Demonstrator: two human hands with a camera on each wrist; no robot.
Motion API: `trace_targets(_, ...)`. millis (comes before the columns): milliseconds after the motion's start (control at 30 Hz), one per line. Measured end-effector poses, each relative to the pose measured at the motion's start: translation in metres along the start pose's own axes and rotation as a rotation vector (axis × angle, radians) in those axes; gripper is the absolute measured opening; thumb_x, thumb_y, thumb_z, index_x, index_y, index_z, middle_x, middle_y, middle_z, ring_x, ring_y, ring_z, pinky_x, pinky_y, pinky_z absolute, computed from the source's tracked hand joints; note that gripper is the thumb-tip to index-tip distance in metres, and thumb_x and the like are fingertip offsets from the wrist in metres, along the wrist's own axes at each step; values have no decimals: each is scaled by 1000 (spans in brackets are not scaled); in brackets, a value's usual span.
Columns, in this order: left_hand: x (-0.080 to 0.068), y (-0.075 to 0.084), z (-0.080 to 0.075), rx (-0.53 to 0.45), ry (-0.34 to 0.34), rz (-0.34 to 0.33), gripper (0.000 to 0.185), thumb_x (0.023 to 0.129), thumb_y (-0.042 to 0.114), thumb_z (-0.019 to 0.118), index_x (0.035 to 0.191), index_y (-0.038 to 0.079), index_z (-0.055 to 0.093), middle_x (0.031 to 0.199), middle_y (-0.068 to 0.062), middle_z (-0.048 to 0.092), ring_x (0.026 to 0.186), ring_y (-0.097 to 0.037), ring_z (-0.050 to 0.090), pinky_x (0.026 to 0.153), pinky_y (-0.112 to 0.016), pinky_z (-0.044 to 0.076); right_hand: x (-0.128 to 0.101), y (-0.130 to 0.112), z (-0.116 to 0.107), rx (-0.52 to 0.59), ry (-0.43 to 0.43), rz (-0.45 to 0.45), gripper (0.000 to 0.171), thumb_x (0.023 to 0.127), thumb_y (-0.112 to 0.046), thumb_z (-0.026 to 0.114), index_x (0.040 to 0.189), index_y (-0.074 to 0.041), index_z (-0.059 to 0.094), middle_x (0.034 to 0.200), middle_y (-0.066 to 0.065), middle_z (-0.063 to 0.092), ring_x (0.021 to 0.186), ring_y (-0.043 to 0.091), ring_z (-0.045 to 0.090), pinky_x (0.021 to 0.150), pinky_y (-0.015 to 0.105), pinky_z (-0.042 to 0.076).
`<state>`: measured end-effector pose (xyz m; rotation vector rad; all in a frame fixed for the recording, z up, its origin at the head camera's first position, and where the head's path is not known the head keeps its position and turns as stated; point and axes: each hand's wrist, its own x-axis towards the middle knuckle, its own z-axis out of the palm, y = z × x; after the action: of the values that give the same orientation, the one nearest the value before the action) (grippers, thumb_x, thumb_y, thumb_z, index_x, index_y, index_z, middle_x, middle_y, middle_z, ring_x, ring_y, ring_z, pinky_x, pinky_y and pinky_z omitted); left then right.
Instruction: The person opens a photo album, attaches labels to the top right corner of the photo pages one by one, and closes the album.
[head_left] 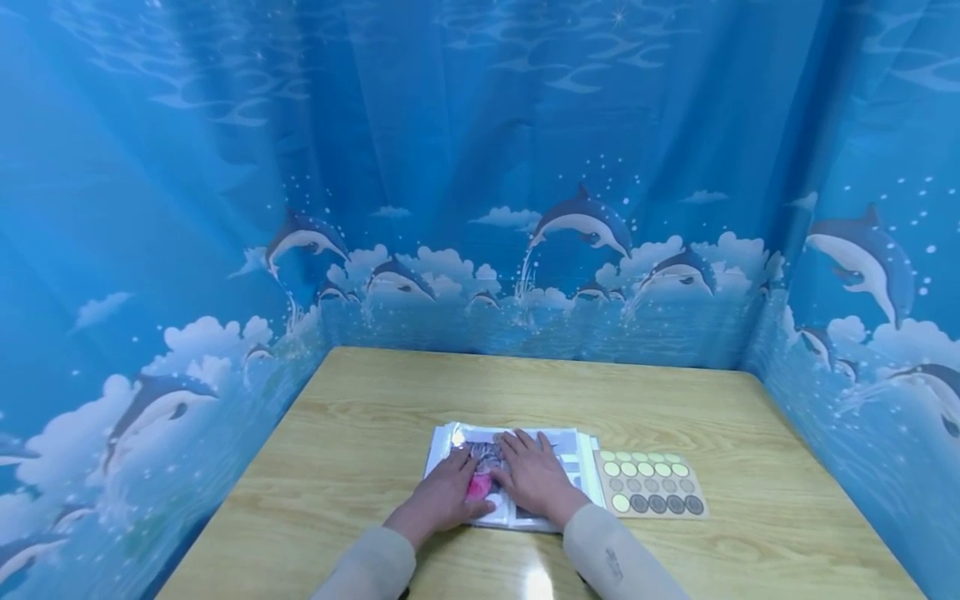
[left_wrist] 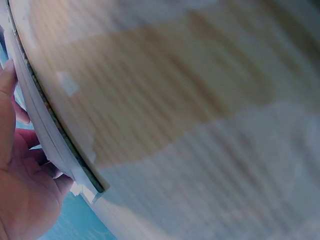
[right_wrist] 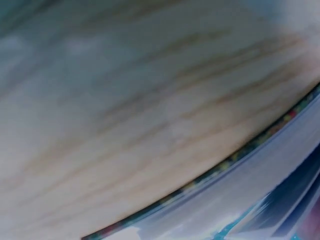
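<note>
An open album (head_left: 437,454) with glossy clear-sleeved pages lies on the table in the head view. My left hand (head_left: 448,492) rests on its left page, fingers extended, beside a picture with a bright pink patch (head_left: 478,485). Spread across the middle and right page, my right hand (head_left: 536,477) presses down with straight fingers and covers much of the picture there. In the left wrist view, the left hand (left_wrist: 30,195) lies along the stack of pages (left_wrist: 40,117). The right wrist view catches the album's patterned cover edge (right_wrist: 225,165) and white pages; the right hand is mostly hidden there.
Right beside the album lies a sheet of round stickers (head_left: 652,486) in rows, pale yellow, greyish and dark. The wood-grain table (head_left: 360,408) reaches back to a blue dolphin-print curtain (head_left: 450,167), which encloses it at the left, back and right.
</note>
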<state>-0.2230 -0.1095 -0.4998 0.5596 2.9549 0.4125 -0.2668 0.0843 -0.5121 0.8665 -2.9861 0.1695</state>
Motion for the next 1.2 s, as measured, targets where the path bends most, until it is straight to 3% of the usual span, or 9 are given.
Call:
trace_targets(467, 3, 0, 2, -10, -11, -8, 90, 87, 61, 64, 149, 0, 40, 158, -23, 28, 143, -39, 29, 116, -49, 29, 7, 0, 2, 18, -9, 53, 64, 103, -54, 36, 152, -12, 40, 156, 9, 37, 146, 32, 28, 118, 58, 16)
trace_targets(700, 5, -3, 5, -12, 7, 5, 89, 88, 60, 64, 149, -1, 40, 157, -23, 29, 143, -39, 30, 116, -49, 29, 13, -5, 0, 27, -4, 53, 61, 103, -49, 41, 148, -8, 44, 155, 12, 39, 144, 34, 30, 117, 59, 18)
trace_targets(1200, 1, -2, 2, 12, 10, 30, 88, 89, 59, 63, 147, -3, 41, 156, -25, 30, 143, -40, 31, 116, -49, 29, 14, -13, 1, 9, -13, 21, 61, 104, -50, 36, 148, -9, 45, 154, 9, 41, 145, 32, 30, 118, 57, 18)
